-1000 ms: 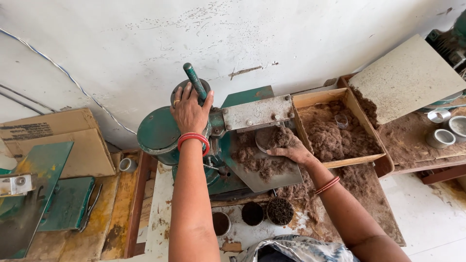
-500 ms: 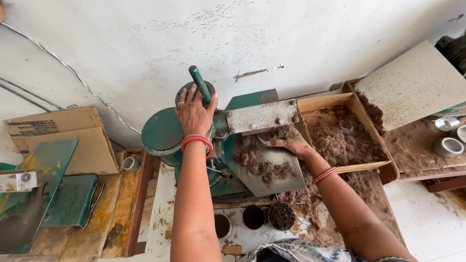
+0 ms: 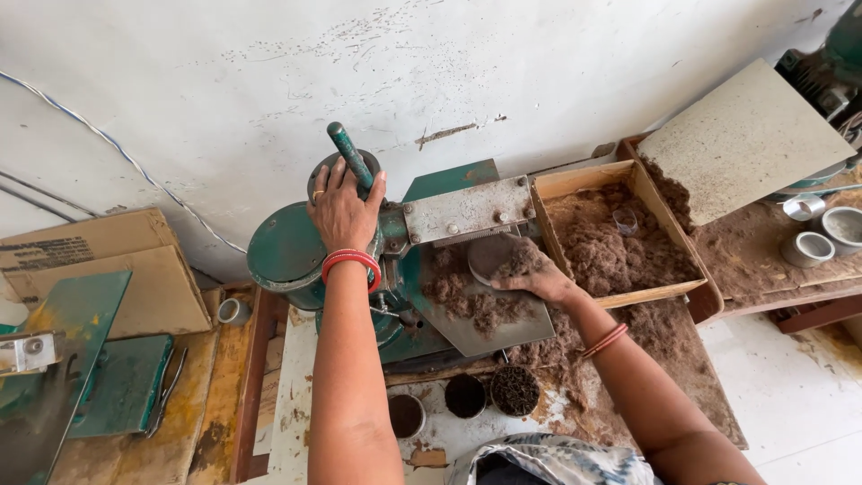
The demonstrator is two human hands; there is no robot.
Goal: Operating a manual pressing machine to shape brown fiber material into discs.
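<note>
Under your right hand, most of what you hold is hidden: your fingers curl over a round, shallow cup heaped with brown fibrous powder, and only its rim and part of the fill show. The cup sits on the grey metal chute of the green press machine, just below a bolted steel plate. Whether your thumb grips the cup's far side cannot be made out.

Your left hand lies flat on the machine's round cap, fingers spread and pressed down beside the green lever handle, which rises tilted towards the wall. The cap itself is almost wholly covered. A red bangle rings that wrist, and 2 thinner ones ring the right.

The powder looks dry, clumpy and matted, spilling loose over the chute and the worktop. The wooden tray to the right holds more of it, with a small clear cup half buried. Below the chute stand 3 small round cups, dark inside; their fill is hard to read. At the far right, metal cups are cut off by the frame edge, partly under a leaning dusty board.
</note>
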